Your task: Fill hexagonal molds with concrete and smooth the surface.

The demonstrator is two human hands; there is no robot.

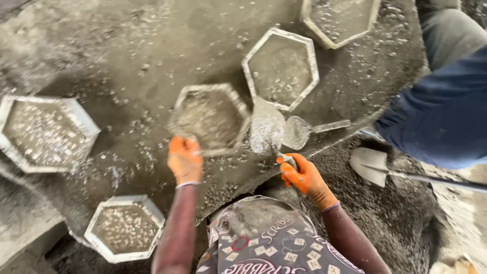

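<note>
While wet—concrete (210, 117) in hexagonal mould (188, 94).

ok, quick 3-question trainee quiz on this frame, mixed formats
1. True or false: the left hand in an orange glove rests on the rim of the white hexagonal mould in the middle of the wet grey slab.
2. What does the right hand hold? A) hammer B) metal trowel C) brush
3. Fill in: the grey shovel blade lies to the person's ____.

Key
1. True
2. B, its grip is closed round the handle.
3. right
</note>
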